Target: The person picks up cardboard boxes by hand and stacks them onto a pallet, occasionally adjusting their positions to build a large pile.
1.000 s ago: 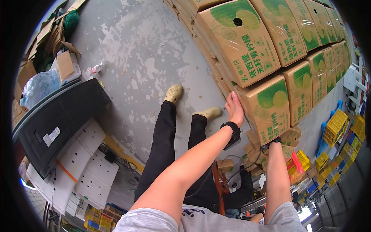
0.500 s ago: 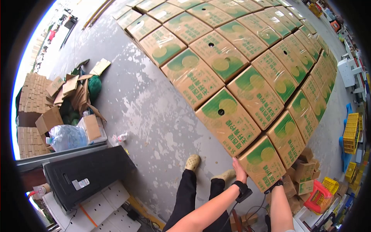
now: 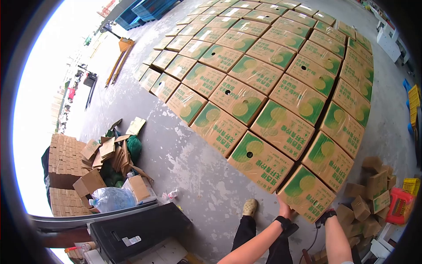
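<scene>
2 hands meet the nearest carton [image 3: 306,193], which forms the near corner of a large block of matching cartons [image 3: 272,75].

- Left hand [image 3: 285,206]: open and flat, palm against the carton's left side face.
- Right hand [image 3: 324,215]: mostly hidden at the carton's lower right edge, so its finger position cannot be determined.
- Each wrist carries 1 black strap [image 3: 283,222].

Handling estimate: the board is stiff and corrugated, and the carton is likely heavy when full. The shiny top face may be slippery. Take hold on the 2 opposite side faces, low, near the bottom edges.

The lid shows a green panel with pale circles and green Chinese characters, too small to read reliably. Some neighbouring lids have 1 round black hole.

Farther left, loose cardboard scraps [image 3: 112,149] lie on the concrete floor [image 3: 193,176]. A yellow pallet jack [image 3: 123,46] stands beyond.
</scene>
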Action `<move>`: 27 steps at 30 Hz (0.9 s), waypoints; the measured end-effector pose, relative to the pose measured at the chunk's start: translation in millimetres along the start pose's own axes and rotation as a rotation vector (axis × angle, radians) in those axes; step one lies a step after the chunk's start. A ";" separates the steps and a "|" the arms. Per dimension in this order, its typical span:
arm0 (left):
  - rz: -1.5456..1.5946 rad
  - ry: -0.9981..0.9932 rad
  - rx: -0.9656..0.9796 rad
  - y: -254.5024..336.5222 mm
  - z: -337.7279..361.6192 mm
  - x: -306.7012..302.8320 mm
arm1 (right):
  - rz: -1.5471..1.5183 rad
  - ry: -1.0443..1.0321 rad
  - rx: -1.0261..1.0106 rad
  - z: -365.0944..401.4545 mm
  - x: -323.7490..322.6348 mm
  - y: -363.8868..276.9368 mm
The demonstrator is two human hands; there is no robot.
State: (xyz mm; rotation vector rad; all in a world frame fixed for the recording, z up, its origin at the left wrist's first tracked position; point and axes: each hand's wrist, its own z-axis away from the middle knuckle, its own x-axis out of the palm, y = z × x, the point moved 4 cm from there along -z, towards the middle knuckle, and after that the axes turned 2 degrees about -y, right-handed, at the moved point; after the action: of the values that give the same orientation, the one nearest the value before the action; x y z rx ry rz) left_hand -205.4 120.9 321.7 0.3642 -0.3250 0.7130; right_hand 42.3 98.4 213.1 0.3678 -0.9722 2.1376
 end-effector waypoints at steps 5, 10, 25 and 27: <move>-0.021 0.002 -0.003 -2.8 -4.8 -1.6 | -0.025 0.009 -0.005 -4.0 2.4 6.8; -0.029 -0.080 -0.018 13.7 9.2 5.8 | -0.078 0.043 -0.071 -7.0 -8.9 7.3; -0.004 -0.200 0.120 -8.5 -22.7 -34.7 | 0.294 0.021 -0.246 -15.3 5.5 13.1; -0.644 -0.310 0.320 -30.5 -41.2 -66.1 | 0.605 -0.074 -0.463 -22.6 -35.0 32.6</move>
State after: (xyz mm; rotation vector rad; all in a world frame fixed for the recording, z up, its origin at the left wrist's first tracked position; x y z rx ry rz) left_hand -224.9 79.4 251.7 0.8420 -0.3591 0.0665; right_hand 43.3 83.0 162.5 -0.0961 -1.7442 2.3207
